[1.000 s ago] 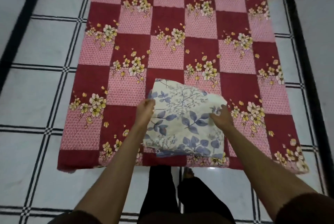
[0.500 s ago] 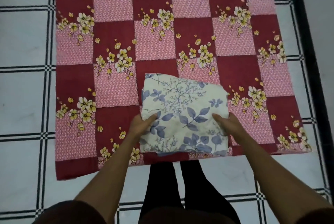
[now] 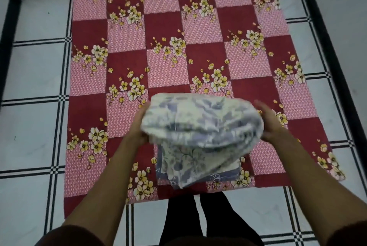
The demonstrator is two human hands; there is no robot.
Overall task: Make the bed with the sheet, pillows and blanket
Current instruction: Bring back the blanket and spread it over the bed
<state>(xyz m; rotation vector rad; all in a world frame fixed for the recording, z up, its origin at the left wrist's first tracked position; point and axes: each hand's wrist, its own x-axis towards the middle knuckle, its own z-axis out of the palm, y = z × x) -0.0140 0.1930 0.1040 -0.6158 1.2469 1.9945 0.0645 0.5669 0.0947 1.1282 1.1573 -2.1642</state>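
Over the checked mattress [image 3: 127, 33], left hand [image 3: 139, 124] and right hand [image 3: 272, 124] grip a motion-blurred folded sheet [image 3: 200, 128].

No lettering, label, brand mark or number can be read anywhere in the view; the checked bedspread [image 3: 178, 51] carries only printed flowers, the folded sheet [image 3: 200, 132] only blurred blue leaves, and the tiled floor [image 3: 35, 122] only black lines.

The bed [image 3: 164, 27] is showing maroon and pink checks with yellow-white flowers; at 6 o'clock the folded sheet [image 3: 202, 126] is showing cream with blue leaves.
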